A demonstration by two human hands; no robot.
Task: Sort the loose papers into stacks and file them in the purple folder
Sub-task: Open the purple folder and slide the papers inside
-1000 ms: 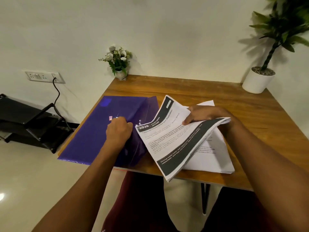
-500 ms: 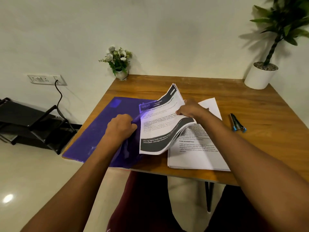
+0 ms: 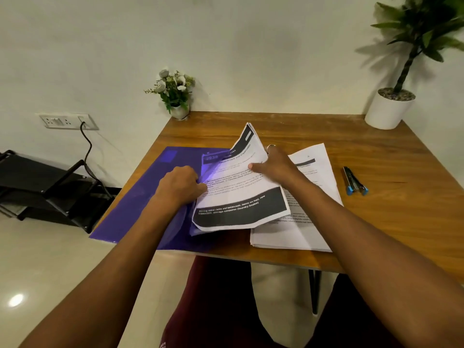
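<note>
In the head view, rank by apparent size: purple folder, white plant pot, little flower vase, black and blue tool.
1. Purple folder, by far.
2. White plant pot.
3. Little flower vase and black and blue tool look about alike; the vase sits farther back, so I won't rank them.

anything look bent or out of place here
The bundle pinched by the right hand, partly under the folder cover, is buckled: its far corner sticks up and its near right corner looks folded. The folder also seems to overhang the table at its left edge.
</note>
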